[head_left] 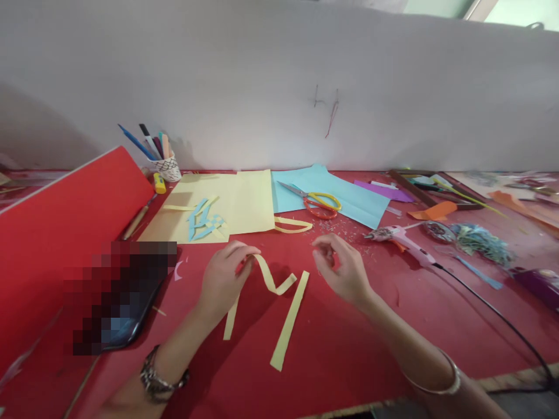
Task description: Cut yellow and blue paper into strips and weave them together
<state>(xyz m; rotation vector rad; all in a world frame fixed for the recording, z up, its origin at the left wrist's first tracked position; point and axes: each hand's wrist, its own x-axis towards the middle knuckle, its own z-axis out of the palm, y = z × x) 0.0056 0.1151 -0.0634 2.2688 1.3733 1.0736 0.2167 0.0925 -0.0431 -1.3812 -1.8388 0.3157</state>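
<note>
My left hand is closed in a pinch on a pale yellow paper strip. From the fingertips the strip bends down to the right, and its end turns up. A yellow end also shows below this hand; whether it belongs to the same strip cannot be seen. My right hand hovers to the right with fingers loosely curled, nothing visible in it. Between the hands, a second straight yellow strip lies flat on the red table.
Behind the hands lie yellow sheets, woven blue-yellow paper pieces, a blue sheet and scissors. A pink glue gun with a black cord rests at right. A dark phone and a pen cup are at left.
</note>
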